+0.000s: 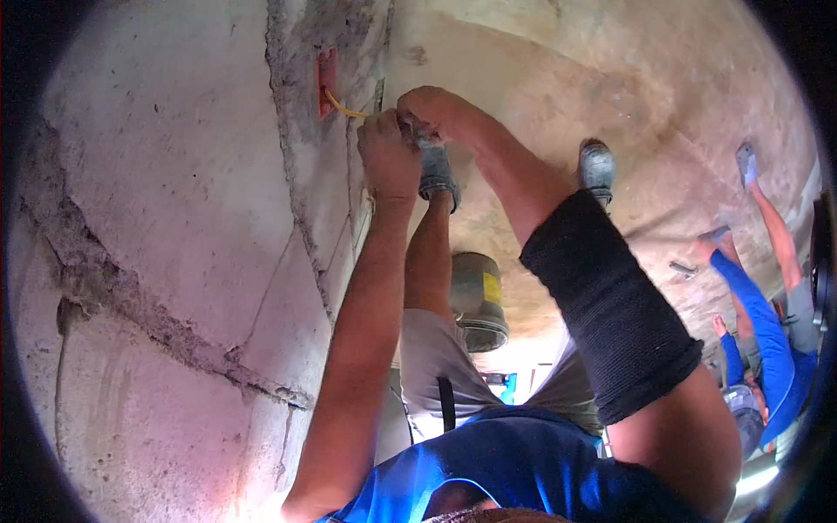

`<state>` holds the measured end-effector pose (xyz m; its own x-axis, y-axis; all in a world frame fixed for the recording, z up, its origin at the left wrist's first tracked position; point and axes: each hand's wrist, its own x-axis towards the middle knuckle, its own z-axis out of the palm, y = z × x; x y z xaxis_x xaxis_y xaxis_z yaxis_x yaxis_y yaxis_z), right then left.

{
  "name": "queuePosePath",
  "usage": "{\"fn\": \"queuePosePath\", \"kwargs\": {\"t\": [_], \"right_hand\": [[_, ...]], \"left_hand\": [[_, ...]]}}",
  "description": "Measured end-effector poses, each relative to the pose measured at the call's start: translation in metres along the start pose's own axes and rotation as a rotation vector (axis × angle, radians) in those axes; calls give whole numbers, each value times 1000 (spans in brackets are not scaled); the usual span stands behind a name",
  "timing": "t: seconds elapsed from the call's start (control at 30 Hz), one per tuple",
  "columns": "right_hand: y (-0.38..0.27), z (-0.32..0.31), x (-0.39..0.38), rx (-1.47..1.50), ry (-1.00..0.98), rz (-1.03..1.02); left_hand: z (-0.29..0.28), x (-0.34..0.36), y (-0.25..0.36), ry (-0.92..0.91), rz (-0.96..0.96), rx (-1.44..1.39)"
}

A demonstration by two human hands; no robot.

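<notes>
A red electrical box (326, 83) is set in the rough cement of the wall. From it a yellow cable (343, 106) curves out to the fingers of my left hand (388, 157), which are closed on its end. Right beside it, my right hand (431, 113) is closed too, its fingertips meeting the left ones. Something small and greyish shows between the two hands, but the fingers hide most of it and I cannot make out its kind. A black knitted sleeve (612, 305) covers part of my right arm.
The grey wall (174, 157) with rough cement-filled channels stands close on the left. A dark bucket (477, 296) with a yellow label is on the floor by my legs. My shoes (596, 166) stand apart. At the right, a person in blue (767, 322) is low near the floor.
</notes>
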<state>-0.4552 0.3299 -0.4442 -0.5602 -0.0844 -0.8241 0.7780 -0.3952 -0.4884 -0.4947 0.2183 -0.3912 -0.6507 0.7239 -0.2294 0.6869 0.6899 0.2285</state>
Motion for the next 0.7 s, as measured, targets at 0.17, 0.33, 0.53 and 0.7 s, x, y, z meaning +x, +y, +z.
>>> {"fn": "queuePosePath", "kwargs": {"t": [0.17,0.33,0.53,0.7], "right_hand": [[-4,6,-28,240,41,165],[13,-9,-33,-34,338,-437],[20,-8,9,-633,235,-794],[21,-3,44,-1230,122,-679]], "left_hand": [[11,-5,-16,19,37,1],[-4,19,-27,-36,111,-145],[-3,26,-43,-136,104,-193],[-6,31,-14,-316,-363,-304]]}}
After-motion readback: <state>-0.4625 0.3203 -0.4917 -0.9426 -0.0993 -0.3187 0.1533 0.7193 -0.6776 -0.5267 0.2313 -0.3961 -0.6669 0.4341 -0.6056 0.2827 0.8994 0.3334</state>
